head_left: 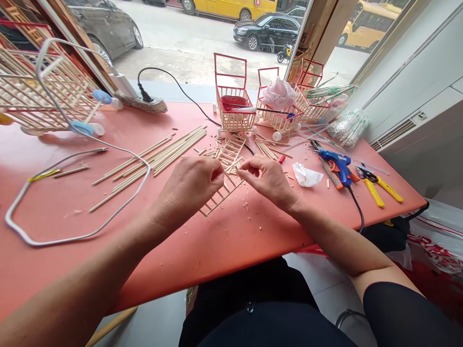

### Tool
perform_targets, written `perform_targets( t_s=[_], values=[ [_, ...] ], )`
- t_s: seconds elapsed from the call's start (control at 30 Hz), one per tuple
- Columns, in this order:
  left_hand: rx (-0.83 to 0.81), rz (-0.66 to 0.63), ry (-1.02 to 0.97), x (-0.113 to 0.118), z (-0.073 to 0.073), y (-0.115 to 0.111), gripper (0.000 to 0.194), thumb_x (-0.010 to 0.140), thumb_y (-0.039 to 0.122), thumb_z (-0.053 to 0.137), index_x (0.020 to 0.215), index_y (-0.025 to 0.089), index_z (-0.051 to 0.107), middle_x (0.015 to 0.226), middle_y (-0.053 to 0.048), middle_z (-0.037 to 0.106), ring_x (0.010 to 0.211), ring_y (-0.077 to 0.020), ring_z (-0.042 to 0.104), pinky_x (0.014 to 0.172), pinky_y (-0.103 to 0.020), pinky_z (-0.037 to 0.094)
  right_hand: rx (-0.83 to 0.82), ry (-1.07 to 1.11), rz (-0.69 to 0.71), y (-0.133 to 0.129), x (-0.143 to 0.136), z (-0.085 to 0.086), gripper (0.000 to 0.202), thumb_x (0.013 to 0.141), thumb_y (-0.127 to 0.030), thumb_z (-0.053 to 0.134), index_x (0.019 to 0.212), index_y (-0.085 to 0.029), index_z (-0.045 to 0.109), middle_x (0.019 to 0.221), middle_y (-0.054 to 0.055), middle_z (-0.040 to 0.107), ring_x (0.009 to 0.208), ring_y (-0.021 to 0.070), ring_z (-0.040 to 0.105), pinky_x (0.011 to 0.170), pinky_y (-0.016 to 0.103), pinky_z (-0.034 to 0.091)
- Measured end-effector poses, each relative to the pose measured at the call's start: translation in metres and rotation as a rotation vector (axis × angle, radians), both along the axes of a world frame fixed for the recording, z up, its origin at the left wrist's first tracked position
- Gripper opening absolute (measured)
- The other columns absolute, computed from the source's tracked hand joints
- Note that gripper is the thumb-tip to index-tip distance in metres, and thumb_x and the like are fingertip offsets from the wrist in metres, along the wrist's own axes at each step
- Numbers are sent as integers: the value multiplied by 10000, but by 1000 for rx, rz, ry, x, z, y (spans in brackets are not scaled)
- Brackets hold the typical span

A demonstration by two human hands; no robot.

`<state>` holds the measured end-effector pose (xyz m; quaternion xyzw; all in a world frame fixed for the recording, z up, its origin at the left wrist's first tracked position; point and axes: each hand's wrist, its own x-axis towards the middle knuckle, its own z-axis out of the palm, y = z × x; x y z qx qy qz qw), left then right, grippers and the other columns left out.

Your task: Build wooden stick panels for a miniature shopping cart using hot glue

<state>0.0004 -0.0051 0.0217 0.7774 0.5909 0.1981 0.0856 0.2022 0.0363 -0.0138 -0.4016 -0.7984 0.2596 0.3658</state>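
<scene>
Over the middle of the table, my left hand (195,180) is closed, its thumb and fingers pinched at the end of a thin wooden stick (233,164). Close by on the right, my right hand (267,179) is also closed, fingertips pinched together; what lies in them is too small to make out. Under the hands lies a ladder-like lattice of wooden sticks (218,197), partly covered by my left hand. Another stick lattice (231,148) rests just behind it, among short cut pieces.
Long wooden sticks (155,156) lie to the left, near a bent white cable (142,185). Small stick carts (237,115) stand at the back. To the right are crumpled tissue (307,175), a blue glue gun (334,161) and yellow-handled pliers (374,193). A power strip (150,104) sits by the window.
</scene>
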Motion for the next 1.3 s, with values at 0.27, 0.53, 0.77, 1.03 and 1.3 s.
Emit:
perform_targets(
  t_s=[0.27,0.53,0.77,1.03,1.3],
  values=[
    [-15,18,10,0,-1,0,193,821,229,514,671,195,631,662,-51,657,611,-178,550,637,-302,359,29,-55,14,-1,0,0,149,937,-239,730,808,-165,741,789,10,652,712,131,522,715,289,422],
    [-11,-13,29,1,-5,2,196,811,192,520,641,208,617,647,-48,660,613,-196,568,633,-310,379,75,-122,6,2,-2,-12,150,939,-253,726,811,-177,731,754,-2,619,691,135,506,714,288,399],
    [-27,-31,25,2,-6,3,196,815,192,504,637,211,585,654,-51,646,633,-204,559,636,-315,372,58,-183,2,3,-4,-18,140,944,-235,699,820,-172,714,773,4,630,716,139,529,727,282,388],
    [-20,-41,59,1,-10,4,197,833,191,496,643,219,539,651,-44,618,624,-196,518,641,-319,351,66,-197,6,4,-6,-19,138,931,-204,688,798,-171,697,757,-2,614,712,139,519,721,278,381],
    [-18,-31,106,2,-6,3,231,847,182,497,622,221,534,662,-47,633,627,-197,528,642,-324,340,94,-158,-21,4,-8,-21,115,934,-200,700,824,-174,720,778,1,617,705,133,526,715,269,394]
  ],
)
